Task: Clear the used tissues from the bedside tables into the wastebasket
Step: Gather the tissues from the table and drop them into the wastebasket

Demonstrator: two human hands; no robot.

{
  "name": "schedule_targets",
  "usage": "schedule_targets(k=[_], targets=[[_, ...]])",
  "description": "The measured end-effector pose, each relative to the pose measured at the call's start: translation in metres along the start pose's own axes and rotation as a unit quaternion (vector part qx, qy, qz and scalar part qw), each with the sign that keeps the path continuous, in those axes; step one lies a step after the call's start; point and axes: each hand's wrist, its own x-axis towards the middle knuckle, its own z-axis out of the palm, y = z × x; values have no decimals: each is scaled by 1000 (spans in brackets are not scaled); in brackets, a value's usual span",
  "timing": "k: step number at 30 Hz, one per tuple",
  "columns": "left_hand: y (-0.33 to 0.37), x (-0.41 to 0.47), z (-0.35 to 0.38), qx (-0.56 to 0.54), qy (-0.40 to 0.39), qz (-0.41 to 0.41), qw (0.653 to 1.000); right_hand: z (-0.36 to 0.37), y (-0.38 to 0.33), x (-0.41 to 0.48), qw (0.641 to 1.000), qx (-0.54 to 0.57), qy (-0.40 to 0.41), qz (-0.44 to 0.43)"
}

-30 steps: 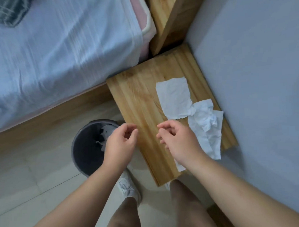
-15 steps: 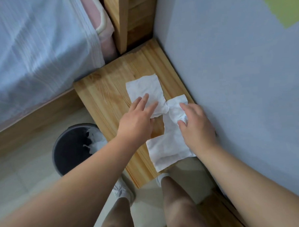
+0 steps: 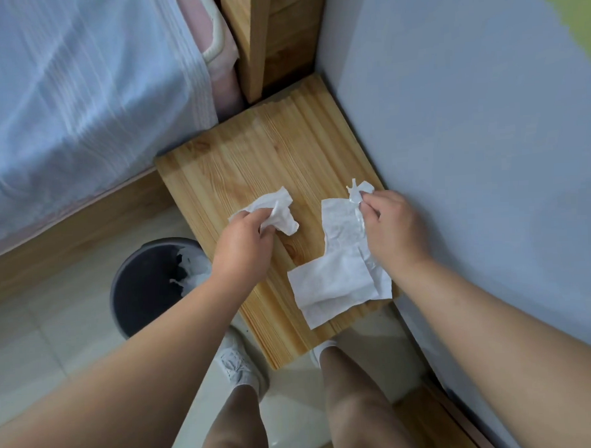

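On the wooden bedside table (image 3: pixel 251 164) my left hand (image 3: pixel 244 246) is shut on a crumpled white tissue (image 3: pixel 280 211), bunched between thumb and fingers. My right hand (image 3: pixel 392 226) pinches the upper corner of a larger white tissue (image 3: pixel 337 276), whose lower part still lies flat near the table's front edge. The dark grey wastebasket (image 3: pixel 144 288) stands on the floor left of the table, partly behind my left forearm, with white tissue (image 3: pixel 193 269) inside it.
A bed with a pale blue sheet (image 3: pixel 79 108) borders the table on the left. A grey-blue wall (image 3: pixel 470 148) runs along its right side. A wooden headboard (image 3: pixel 265 39) stands behind. My legs and white shoes (image 3: pixel 239 372) are on the tiled floor below.
Both hands went from hovering before the table to reaching onto the tissues. They now grip one each, and the left tissue has been bunched up and pulled away from the right one.
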Motion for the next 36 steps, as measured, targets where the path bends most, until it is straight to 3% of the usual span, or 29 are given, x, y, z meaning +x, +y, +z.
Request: schedule_targets(k=[6,11,19,25,36], targets=[[0,-18,-22,-165,34,-84,982,-23,-24,4,999,-2,37,-20],[-26,-50,-50,-248,81,-120,958,-35,-71,-10,993,71,63,-67],[-142,-115,-78,-300,145,-234,913,49,-164,-76,977,165,-79,-110],[-224,-149,-69,-369,145,-320,860,151,-193,-125,965,154,-204,-51],[-298,-136,-38,-389,92,-343,850,258,-192,-130,953,27,-300,-14]])
